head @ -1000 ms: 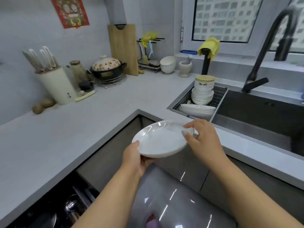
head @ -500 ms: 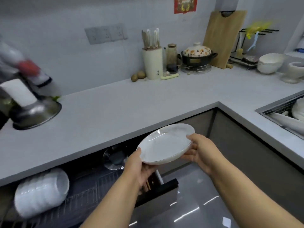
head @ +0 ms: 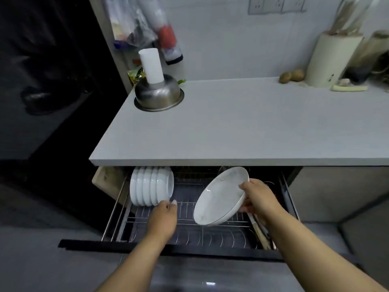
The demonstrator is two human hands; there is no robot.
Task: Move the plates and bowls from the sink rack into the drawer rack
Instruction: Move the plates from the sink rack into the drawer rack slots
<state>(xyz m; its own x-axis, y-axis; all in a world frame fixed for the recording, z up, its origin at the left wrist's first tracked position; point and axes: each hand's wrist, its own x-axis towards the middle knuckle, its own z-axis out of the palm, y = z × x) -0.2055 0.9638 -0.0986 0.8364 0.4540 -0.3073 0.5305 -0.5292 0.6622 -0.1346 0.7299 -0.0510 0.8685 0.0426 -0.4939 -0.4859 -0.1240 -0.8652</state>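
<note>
Right hand [head: 257, 199] gripping plate [head: 221, 197]

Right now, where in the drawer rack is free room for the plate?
The drawer rack has bare wire slots in the middle, between the stack of white bowls at its left and the utensils along its right edge. The front row is bare too. The right hand holds the plate tilted above that middle; the left hand rests near the bowls.

No readable text

A small dark mark stood on the cream knife holder [head: 330, 60], too blurred to read; the hanging packets [head: 134, 24] were equally illegible.
</note>
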